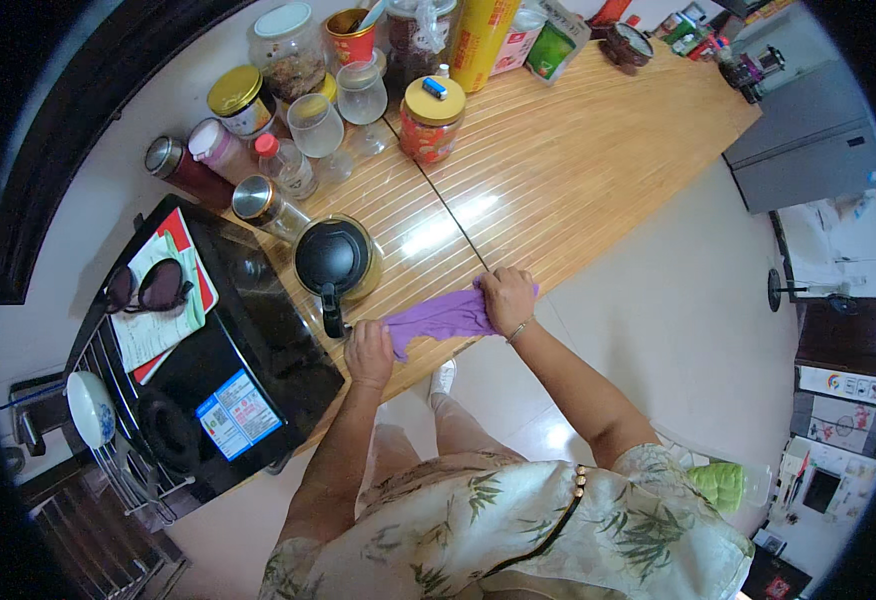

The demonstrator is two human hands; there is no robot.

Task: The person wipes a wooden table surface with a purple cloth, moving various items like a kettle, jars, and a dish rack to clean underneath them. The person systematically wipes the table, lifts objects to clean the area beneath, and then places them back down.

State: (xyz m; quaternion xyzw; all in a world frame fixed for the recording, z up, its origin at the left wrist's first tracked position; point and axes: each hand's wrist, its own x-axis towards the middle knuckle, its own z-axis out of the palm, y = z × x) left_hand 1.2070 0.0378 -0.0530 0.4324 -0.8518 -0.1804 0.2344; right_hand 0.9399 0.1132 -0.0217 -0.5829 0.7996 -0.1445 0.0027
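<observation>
A purple cloth [445, 317] stretches between my two hands along the near edge of the wooden table [568, 170]. My left hand [369, 354] is closed on the cloth's left end, just below the black handle of a lidded glass pitcher [334, 258]. At the other end, my right hand [509, 300] grips the bunched cloth, its fingers wrapped over it. Whether the cloth rests on the tabletop along its whole length I cannot tell.
Left of the pitcher stands a black appliance [248, 270] with papers and sunglasses [161, 285] on top. Behind it are a steel-lidded glass bottle [266, 205], stemmed glasses [315, 126] and several jars. An orange jar with a yellow lid [431, 120] stands farther right.
</observation>
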